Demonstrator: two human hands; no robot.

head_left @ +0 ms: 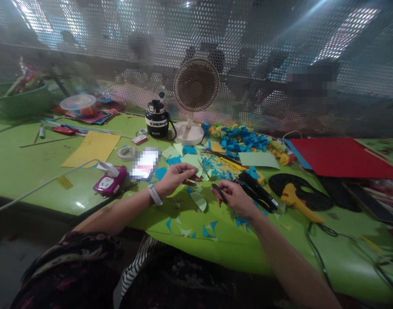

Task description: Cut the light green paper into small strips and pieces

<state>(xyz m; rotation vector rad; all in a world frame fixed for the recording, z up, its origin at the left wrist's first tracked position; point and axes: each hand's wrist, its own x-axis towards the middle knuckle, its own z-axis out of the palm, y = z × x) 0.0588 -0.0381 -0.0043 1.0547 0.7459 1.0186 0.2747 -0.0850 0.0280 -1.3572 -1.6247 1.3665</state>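
Note:
My right hand (231, 195) is closed round the black handle of a slim tool (219, 193) with a thin metal tip; its exact kind is not clear. The tip points up and left, towards my left hand. My left hand (180, 176) has thumb and fingers pinched together just left of the tip; whatever lies between them is too small to make out. Below the hands a rounded pale green paper piece (198, 201) lies on the green table (177, 219). Blue, yellow and green paper scraps (216, 165) are scattered just beyond my hands.
A fan (196, 86) and a black jug (156, 122) stand at the back. Left are a phone (146, 164), a tape roll (127, 153) and a purple power adapter (110, 182). Right are a black stapler-like tool (259, 191), a yellow glue gun (299, 204) and red sheets (341, 156).

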